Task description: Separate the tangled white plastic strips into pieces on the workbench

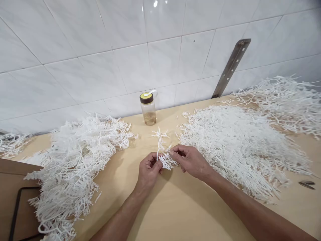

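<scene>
Between my hands, above the table, is a small white branched plastic piece [167,161] with many thin prongs. My left hand [150,170] pinches its left side between thumb and fingers. A curved white stem rises from that grip toward another star-shaped white branched bit [160,134] beyond. At the piece's upper right, the thumb and forefinger of my right hand [189,160] are pinched together at its prongs; whether a separate bit is between them is too small to tell.
Heaps of white branched plastic pieces lie on the left [72,167] and right [240,144], with another pile [293,100] at the far right. A yellow-lidded bottle [149,112] stands near the tiled wall. A metal bracket [232,67] leans there. Small dark tweezers-like tool [307,184] lies right.
</scene>
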Demonstrator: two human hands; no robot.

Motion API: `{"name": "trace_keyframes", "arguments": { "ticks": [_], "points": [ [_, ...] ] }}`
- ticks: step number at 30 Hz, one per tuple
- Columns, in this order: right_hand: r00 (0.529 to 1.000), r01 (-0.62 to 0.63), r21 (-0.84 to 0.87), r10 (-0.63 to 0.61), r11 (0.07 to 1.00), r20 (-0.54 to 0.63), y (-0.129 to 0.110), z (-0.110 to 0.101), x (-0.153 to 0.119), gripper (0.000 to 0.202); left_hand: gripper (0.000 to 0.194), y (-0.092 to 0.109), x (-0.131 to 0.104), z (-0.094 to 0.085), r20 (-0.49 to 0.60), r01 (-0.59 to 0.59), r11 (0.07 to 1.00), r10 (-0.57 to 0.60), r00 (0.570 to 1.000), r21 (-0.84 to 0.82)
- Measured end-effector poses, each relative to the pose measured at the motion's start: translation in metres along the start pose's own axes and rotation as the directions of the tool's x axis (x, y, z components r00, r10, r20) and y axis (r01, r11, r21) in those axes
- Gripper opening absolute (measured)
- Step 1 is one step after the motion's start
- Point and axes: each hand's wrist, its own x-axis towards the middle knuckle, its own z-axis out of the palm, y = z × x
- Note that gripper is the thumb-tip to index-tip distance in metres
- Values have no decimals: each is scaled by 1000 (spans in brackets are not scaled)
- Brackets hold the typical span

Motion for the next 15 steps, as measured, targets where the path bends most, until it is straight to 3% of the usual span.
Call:
{"name": "trace_keyframes", "arguments": {
  "ticks": [15],
  "points": [
    [1000, 17, 28, -17, 999, 5, -4, 5, -1, 24, 34, 9, -5, 3, 71, 32, 999, -35, 997, 44]
  ]
}}
